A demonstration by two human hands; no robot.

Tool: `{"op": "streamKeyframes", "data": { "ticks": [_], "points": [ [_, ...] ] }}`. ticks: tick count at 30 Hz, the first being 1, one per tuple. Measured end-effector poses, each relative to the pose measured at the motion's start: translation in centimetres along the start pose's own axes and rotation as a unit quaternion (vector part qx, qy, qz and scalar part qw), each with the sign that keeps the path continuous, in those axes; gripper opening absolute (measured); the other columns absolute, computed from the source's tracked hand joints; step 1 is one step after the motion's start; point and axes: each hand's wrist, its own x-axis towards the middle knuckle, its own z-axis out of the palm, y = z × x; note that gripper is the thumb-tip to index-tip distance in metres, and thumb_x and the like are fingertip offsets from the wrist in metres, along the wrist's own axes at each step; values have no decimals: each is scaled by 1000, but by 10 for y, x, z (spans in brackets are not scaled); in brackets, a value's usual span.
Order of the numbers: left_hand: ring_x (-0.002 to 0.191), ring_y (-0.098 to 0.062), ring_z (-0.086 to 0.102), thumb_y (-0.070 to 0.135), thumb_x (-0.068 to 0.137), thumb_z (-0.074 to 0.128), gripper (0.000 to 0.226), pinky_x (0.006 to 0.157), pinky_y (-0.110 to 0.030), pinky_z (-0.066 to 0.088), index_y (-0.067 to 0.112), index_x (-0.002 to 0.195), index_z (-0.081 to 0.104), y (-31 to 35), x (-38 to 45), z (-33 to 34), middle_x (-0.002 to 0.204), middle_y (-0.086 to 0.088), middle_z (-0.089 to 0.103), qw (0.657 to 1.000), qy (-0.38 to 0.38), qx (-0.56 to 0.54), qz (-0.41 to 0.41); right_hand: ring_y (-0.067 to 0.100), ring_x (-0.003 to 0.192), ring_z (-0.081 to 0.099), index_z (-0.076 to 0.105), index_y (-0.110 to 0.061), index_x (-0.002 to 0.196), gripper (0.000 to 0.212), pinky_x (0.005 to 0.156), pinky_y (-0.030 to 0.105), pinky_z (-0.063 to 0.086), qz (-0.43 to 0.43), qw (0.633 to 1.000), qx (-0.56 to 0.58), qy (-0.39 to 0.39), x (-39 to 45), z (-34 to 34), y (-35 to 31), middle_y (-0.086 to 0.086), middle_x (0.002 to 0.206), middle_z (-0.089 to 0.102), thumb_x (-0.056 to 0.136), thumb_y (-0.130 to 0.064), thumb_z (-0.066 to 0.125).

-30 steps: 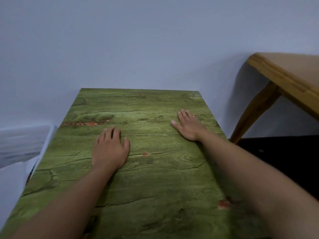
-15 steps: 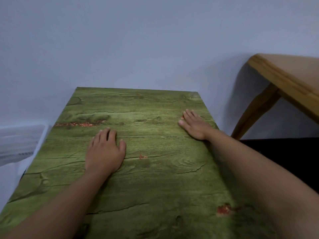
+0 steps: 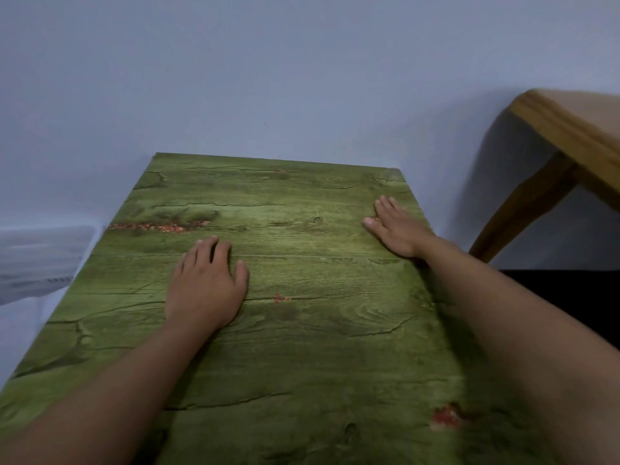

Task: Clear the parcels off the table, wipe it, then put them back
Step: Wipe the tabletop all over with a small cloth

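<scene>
At about nine o'clock in the head view, a pale, blurred object [image 3: 37, 260] sits just beside the left edge of the worktop [image 3: 302, 357]; what it is cannot be told. The worktop is a green surface printed like weathered planks, running from six o'clock up to a far edge that meets the light grey wall [image 3: 268, 78]. A streak of reddish flecks [image 3: 157, 226] lies across it near ten o'clock, a small red mark [image 3: 280, 298] sits near the centre, and a larger red chip [image 3: 446, 416] shows toward five o'clock. No parcels are in view on the worktop or anywhere around it.

The left hand [image 3: 204, 286] rests palm down on the worktop, a little left of centre. Its fingers [image 3: 209, 251] lie nearly straight and close together, pointing toward twelve o'clock, with the thumb set out to the right; they have hold of nothing.

The right hand [image 3: 397, 229] lies flat near the worktop's right edge, at roughly two o'clock from the left hand and well apart from it. Its fingers [image 3: 389, 206] are stretched out, angled toward eleven o'clock, and grasp nothing.

At two to three o'clock, a light wooden table [image 3: 570, 129] with a slanted leg stands beside the worktop, apart from it, with dark floor [image 3: 570, 293] beneath.
</scene>
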Motion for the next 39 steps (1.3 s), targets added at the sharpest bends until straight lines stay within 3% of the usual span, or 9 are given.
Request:
{"op": "streamKeyframes", "data": {
  "ticks": [2, 7, 14, 21, 23, 27, 29, 36, 39],
  "points": [
    [145, -23, 23, 48, 98, 26, 57, 117, -43, 22, 19, 147, 32, 0, -1, 0, 156, -6, 28, 1000, 3, -3, -1, 20, 149, -11, -1, -12, 155, 86, 120, 42, 2, 30, 1000, 7, 4, 2, -5, 16, 6, 163, -9, 93, -70, 8],
    [145, -23, 23, 47, 99, 27, 57, 116, -43, 22, 19, 147, 33, 0, -1, 0, 156, -6, 29, 1000, 5, -4, -4, 28, 148, -16, -9, -5, 153, 96, 120, 44, -7, 243, 966, 89, 23, 29, -10, -19, 15, 161, -15, 88, -75, 1],
    [143, -23, 25, 48, 98, 27, 57, 115, -44, 25, 18, 146, 33, -2, 1, -1, 155, -7, 31, 1000, 2, 4, 2, 18, 148, -11, -2, -15, 155, 83, 118, 39, -3, -19, 1000, 1, 8, 16, 1, 2, 2, 162, -10, 92, -69, 1],
    [144, -23, 24, 48, 98, 28, 57, 115, -44, 24, 18, 146, 33, 0, 1, -2, 155, -7, 30, 1000, -2, -1, 0, 27, 149, -14, -5, -5, 154, 95, 120, 43, -6, 230, 969, 91, 25, 34, -11, -22, 13, 162, -13, 89, -74, 1],
    [143, -23, 25, 48, 98, 29, 56, 114, -44, 25, 19, 145, 35, 0, -1, -1, 154, -7, 31, 1000, 0, -3, -3, 27, 148, -16, -7, -5, 154, 97, 120, 44, -8, 208, 974, 86, 19, 32, -6, -38, 13, 161, -15, 87, -76, -2],
    [143, -23, 27, 48, 97, 28, 56, 115, -44, 25, 19, 144, 37, 0, 0, 0, 153, -6, 33, 1000, 8, -4, -4, 19, 148, -14, -5, -15, 155, 94, 119, 42, -3, 3, 1000, 2, 13, 9, 3, -24, 2, 161, -14, 84, -76, -5],
    [144, -23, 24, 48, 98, 26, 56, 116, -43, 22, 19, 145, 34, 0, 1, 1, 155, -6, 30, 1000, 3, 1, 2, 15, 148, -14, -3, -17, 155, 91, 119, 39, -2, -34, 999, 0, -3, -1, 1, 0, -1, 162, -12, 85, -74, -2],
    [147, -22, 16, 49, 99, 22, 58, 118, -41, 15, 21, 149, 27, -3, 2, 3, 159, -5, 22, 1000, -9, 4, -4, 27, 148, -16, -7, -5, 154, 100, 120, 44, -7, 245, 965, 94, 21, 32, -11, -38, 13, 161, -14, 85, -78, -3],
    [146, -21, 18, 50, 98, 22, 58, 118, -41, 16, 21, 148, 29, -3, 0, 2, 158, -4, 24, 1000, -3, -1, -5, 27, 147, -19, -10, -7, 153, 103, 119, 44, -9, 193, 977, 87, 16, 35, -6, -67, 12, 160, -18, 81, -80, -7]
  ]
}}
